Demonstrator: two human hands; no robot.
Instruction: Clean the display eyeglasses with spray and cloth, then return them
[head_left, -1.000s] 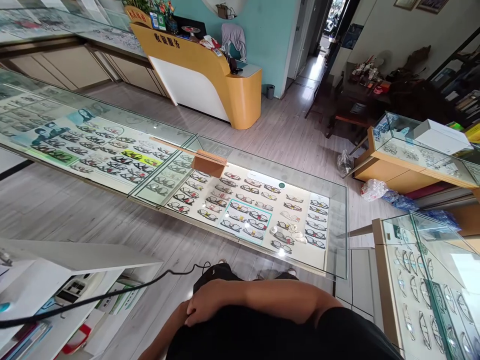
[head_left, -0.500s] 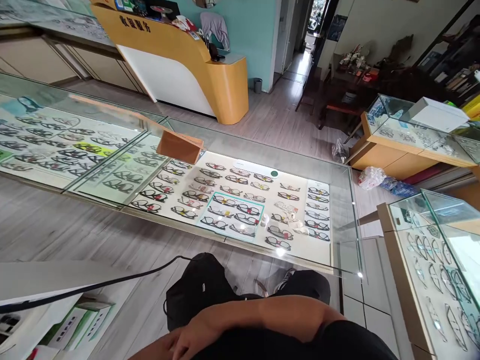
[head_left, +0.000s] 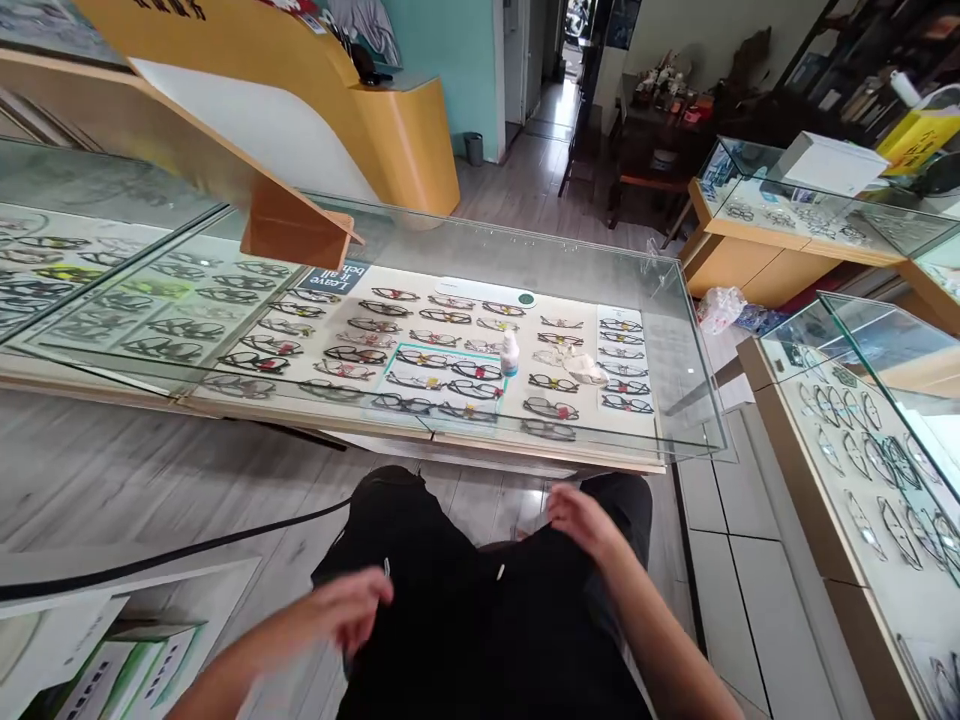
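Slightly smeared by motion, my left hand [head_left: 352,603] hangs over my left thigh, its fingers loosely bent and apart with nothing visible in them. My right hand [head_left: 577,517] is raised above my right thigh, near the front edge of the glass display case [head_left: 442,437]; its fingers are half-bent and it appears to hold nothing. Neither hand touches the case. On the glass top stand a small white bottle [head_left: 510,355] with a bluish lower part and a crumpled whitish cloth or tissue [head_left: 585,368]. Rows of eyeglasses [head_left: 356,355] lie under the glass.
An orange-brown wooden stand [head_left: 292,225] rests on the case at left. A black cable [head_left: 225,532] runs at left above green-and-white boxes [head_left: 142,670]. Another glass case [head_left: 847,440] is close on my right. A yellow counter [head_left: 409,140] is beyond.
My hands, one forearm lying across my lap before, have come apart and lifted to either side. The view has shifted, bringing the display case's left stand closer. The bottle and cloth now show more clearly.
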